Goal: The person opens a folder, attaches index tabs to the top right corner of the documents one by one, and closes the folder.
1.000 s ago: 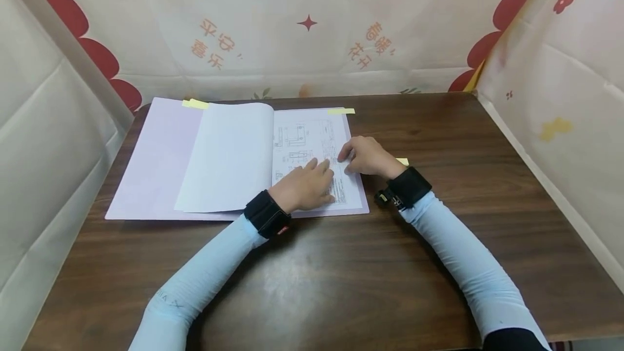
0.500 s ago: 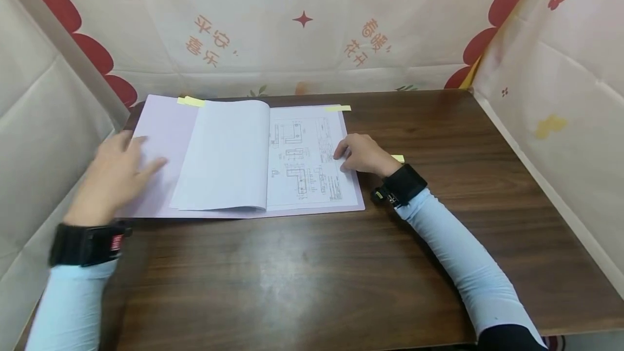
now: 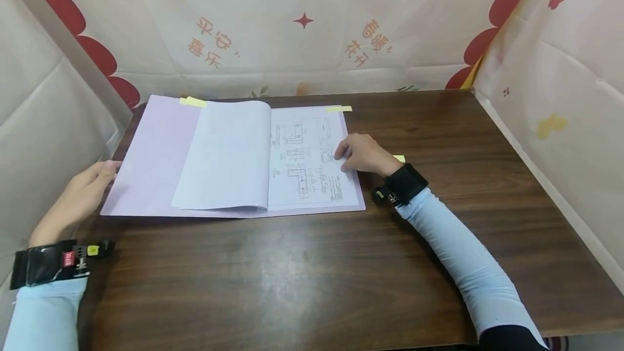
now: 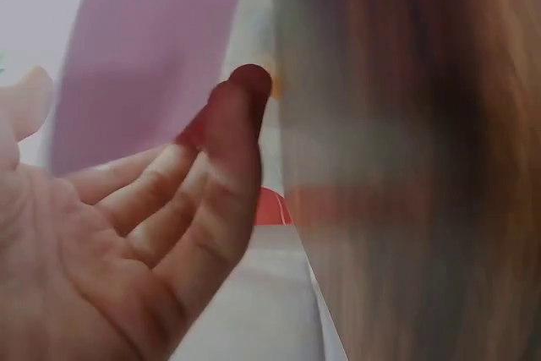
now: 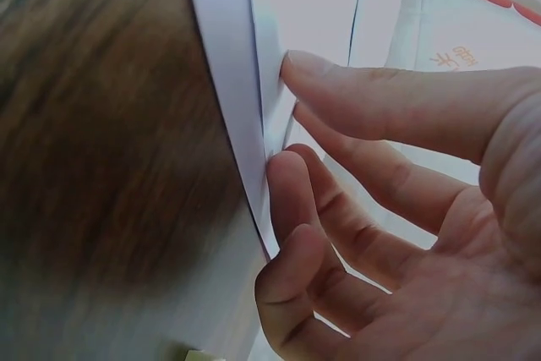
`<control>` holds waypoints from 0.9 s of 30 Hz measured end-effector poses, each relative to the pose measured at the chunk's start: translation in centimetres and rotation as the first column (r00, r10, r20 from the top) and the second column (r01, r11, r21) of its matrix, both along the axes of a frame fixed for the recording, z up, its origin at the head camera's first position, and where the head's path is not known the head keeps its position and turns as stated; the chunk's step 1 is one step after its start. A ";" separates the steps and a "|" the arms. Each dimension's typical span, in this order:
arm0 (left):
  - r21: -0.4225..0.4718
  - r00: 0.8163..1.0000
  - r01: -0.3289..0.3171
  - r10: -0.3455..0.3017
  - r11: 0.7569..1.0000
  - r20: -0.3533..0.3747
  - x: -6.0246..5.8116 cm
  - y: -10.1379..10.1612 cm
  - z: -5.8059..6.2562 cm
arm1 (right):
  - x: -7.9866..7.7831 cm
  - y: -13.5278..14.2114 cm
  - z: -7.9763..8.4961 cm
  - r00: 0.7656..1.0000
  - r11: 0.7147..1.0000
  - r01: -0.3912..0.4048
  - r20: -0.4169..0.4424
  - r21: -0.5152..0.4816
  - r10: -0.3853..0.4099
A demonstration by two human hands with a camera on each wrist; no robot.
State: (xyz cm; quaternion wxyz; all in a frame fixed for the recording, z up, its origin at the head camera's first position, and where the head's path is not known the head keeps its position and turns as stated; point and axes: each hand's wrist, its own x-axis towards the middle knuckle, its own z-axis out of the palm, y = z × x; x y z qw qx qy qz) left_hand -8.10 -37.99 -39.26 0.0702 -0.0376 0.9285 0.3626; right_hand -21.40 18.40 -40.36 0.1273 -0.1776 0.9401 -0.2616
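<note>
A lilac folder (image 3: 155, 162) lies spread out on the table, with bound white paper inside. On its left lies a turned blank sheet (image 3: 221, 164); the sheet on the right, a page with line drawings (image 3: 287, 194), faces up. My left hand (image 3: 80, 194) is at the folder's left edge, fingers extended. In the left wrist view the lilac cover (image 4: 144, 48) passes between the thumb and the fingers, the thumb apart from it. My right hand (image 3: 365, 154) rests its bent fingertips on the page's right margin; the right wrist view shows the thumb (image 5: 338, 90) against the paper.
Yellow tabs stick out at the folder's top, one at left (image 3: 193, 102) and one at right (image 3: 338, 108). Another yellow tab (image 3: 400, 158) shows behind my right wrist. Pale fabric walls (image 3: 302, 58) enclose the brown wooden table (image 3: 292, 286) at the back and sides.
My left hand has left the drawing page, swept left across the folder, and come to its outer left edge. The right hand has stayed on the page's margin.
</note>
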 end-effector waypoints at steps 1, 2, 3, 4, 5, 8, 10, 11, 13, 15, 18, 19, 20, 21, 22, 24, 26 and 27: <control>0.039 1.000 -0.007 0.007 0.999 -0.015 0.1 0.2 0.1 | 0.0 0.0 -0.1 1.000 1.000 -0.002 0.001 -0.003 0.002; 0.064 0.999 -0.007 0.009 0.998 -0.037 0.1 0.3 0.2 | 0.0 0.0 -0.1 1.000 1.000 -0.001 0.002 -0.006 0.001; 0.084 0.998 -0.005 0.010 0.996 -0.058 0.2 0.3 0.4 | -0.1 0.1 -0.2 1.000 1.000 -0.003 0.004 -0.008 0.003; 0.104 0.997 0.006 0.003 0.995 -0.081 0.2 0.3 0.7 | -0.1 0.1 -0.2 1.000 1.000 -0.003 0.005 -0.009 0.003; 0.141 0.994 0.024 -0.008 0.990 -0.107 0.2 0.4 1.1 | -0.1 0.1 -0.3 1.000 1.000 -0.003 0.007 -0.009 0.003; 0.292 0.979 0.137 -0.084 0.946 -0.187 -0.2 0.7 2.7 | -0.2 0.3 -0.4 1.000 1.000 -0.006 0.006 -0.012 0.006; 0.418 0.967 0.217 -0.136 0.882 -0.214 -0.6 1.5 4.1 | -0.3 0.3 -0.4 1.000 1.000 -0.010 0.002 -0.015 0.010; 0.484 0.959 0.260 -0.167 0.836 -0.227 -0.8 2.1 4.8 | -0.3 0.3 -0.5 1.000 1.000 -0.014 0.002 -0.017 0.014; 0.541 0.945 0.318 -0.216 0.779 -0.245 -1.2 4.0 6.1 | -0.4 0.4 -0.4 1.000 1.000 -0.017 0.002 -0.018 0.017; 0.548 0.925 0.375 -0.261 0.748 -0.277 -1.7 6.5 7.2 | -0.5 0.6 -0.4 1.000 1.000 -0.023 0.002 -0.015 0.023; 0.488 0.887 0.448 -0.304 0.749 -0.347 -2.3 10.9 8.2 | -0.7 0.9 -0.3 1.000 0.999 -0.027 0.002 -0.017 0.027; 0.466 0.871 0.469 -0.307 0.750 -0.382 -2.6 12.4 8.2 | -0.7 1.0 -0.2 1.000 0.999 -0.027 0.002 -0.022 0.027; 0.430 0.854 0.483 -0.304 0.763 -0.421 -2.9 14.0 8.1 | -0.8 1.0 -0.2 1.000 0.999 -0.028 0.001 -0.026 0.028; 0.382 0.831 0.500 -0.306 0.778 -0.465 -3.3 15.5 7.8 | -0.8 1.1 -0.2 1.000 0.999 -0.028 0.002 -0.032 0.028; 0.297 0.801 0.509 -0.319 0.808 -0.507 -3.7 17.0 7.5 | -0.9 1.2 -0.2 1.000 0.999 -0.027 0.005 -0.039 0.027; 0.144 0.740 0.511 -0.348 0.848 -0.575 -4.5 19.8 6.5 | -1.0 1.4 -0.1 1.000 0.998 -0.026 0.010 -0.051 0.026; -0.027 0.699 0.476 -0.397 0.879 -0.595 -5.0 22.1 5.5 | -1.1 1.6 -0.1 0.999 0.998 -0.026 0.020 -0.061 0.027; -0.102 0.687 0.460 -0.427 0.882 -0.588 -5.2 23.1 4.9 | -1.2 1.7 -0.1 0.999 0.997 -0.027 0.026 -0.070 0.029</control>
